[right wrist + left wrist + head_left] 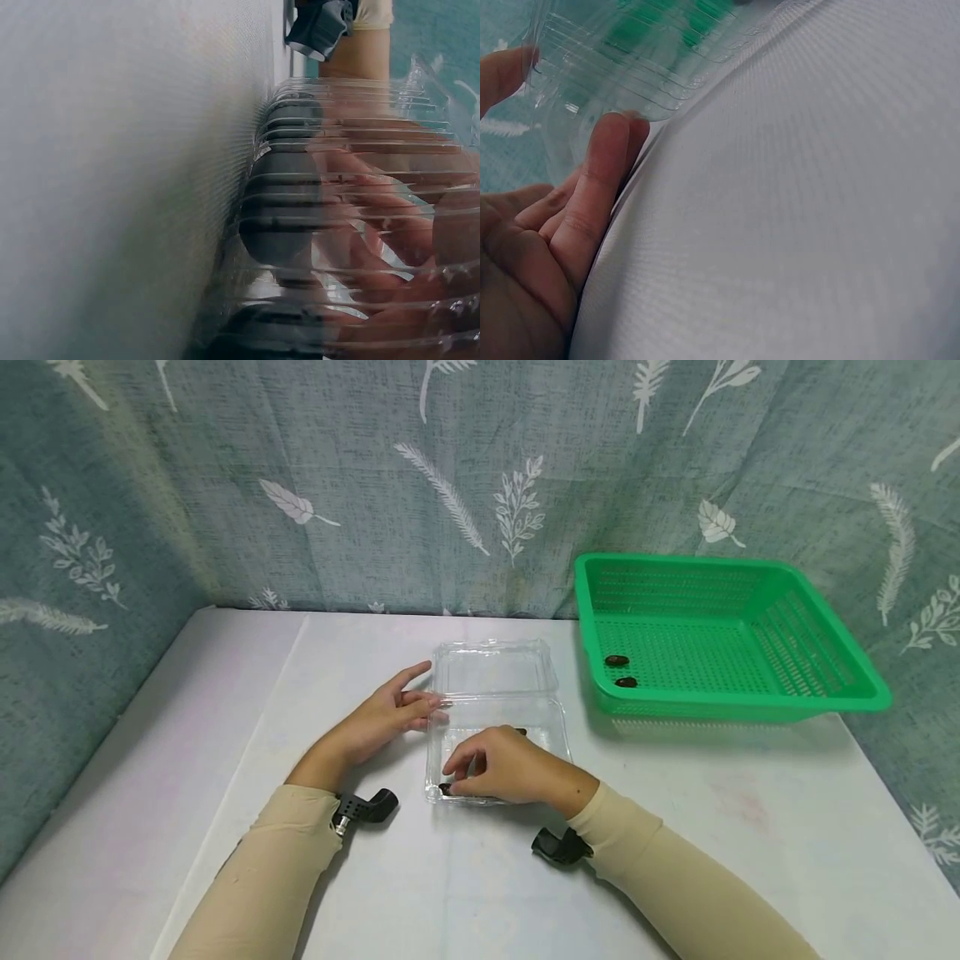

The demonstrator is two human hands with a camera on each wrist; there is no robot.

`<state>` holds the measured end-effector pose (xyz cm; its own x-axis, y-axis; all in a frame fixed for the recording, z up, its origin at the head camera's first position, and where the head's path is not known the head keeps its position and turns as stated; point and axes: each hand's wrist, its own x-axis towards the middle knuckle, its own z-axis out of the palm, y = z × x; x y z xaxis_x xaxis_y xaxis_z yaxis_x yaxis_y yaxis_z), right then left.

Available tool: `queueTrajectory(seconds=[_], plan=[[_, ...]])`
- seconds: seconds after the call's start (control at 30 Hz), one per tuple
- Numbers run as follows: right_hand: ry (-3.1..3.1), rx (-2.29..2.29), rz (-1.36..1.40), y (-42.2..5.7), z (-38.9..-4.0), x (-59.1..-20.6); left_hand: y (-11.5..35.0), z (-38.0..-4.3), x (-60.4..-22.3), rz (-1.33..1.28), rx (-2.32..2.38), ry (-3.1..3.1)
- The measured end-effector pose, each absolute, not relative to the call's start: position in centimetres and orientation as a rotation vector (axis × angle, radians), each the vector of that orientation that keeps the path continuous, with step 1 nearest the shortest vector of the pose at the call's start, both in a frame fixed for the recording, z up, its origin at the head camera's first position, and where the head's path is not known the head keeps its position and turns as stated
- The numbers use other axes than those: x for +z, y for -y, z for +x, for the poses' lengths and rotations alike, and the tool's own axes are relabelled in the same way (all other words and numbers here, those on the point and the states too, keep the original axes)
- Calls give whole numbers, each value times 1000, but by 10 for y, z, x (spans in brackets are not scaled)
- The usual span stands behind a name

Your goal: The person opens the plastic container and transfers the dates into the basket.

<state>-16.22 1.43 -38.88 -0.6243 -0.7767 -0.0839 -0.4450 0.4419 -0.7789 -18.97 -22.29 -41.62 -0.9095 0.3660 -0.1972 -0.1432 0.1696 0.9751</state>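
A clear plastic clamshell box (495,670) lies on the table with its lid folded back. The left hand (386,717) rests at the box's left side; in the left wrist view its fingers (604,161) touch the outer wall, fairly straight. Inside the box, the right hand (502,767) reaches to the front left corner with curved fingers. Its thumb meets a dark brown date (445,789) there; whether it pinches it is unclear. Through the ribbed wall in the right wrist view, several dates (277,202) line the front. Another date (522,732) shows behind the right hand.
A green plastic basket (735,703) stands at the back right, with two dates (617,661) at its left end. White cloth covers the table (675,843). A leaf-patterned curtain (360,527) hangs along the back and sides.
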Motion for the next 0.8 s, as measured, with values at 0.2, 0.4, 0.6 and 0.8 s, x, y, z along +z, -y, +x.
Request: queueTrajectory(seconds=[0.2, 0.4, 0.6, 0.8], plan=[[-2252, -1014, -1040, -14, -162, -389, 222, -190, -417, 213, 1792, -2062], [-2248, -979, -1075, -13, -164, -388, 222, -191, -418, 217, 1803, -2063], [-2235, -966, -1059, -13, -164, -389, 222, -190, -419, 224, 1816, -2060], [-2225, -961, -1068, -13, -164, -388, 222, -190, -417, 213, 1811, -2069]])
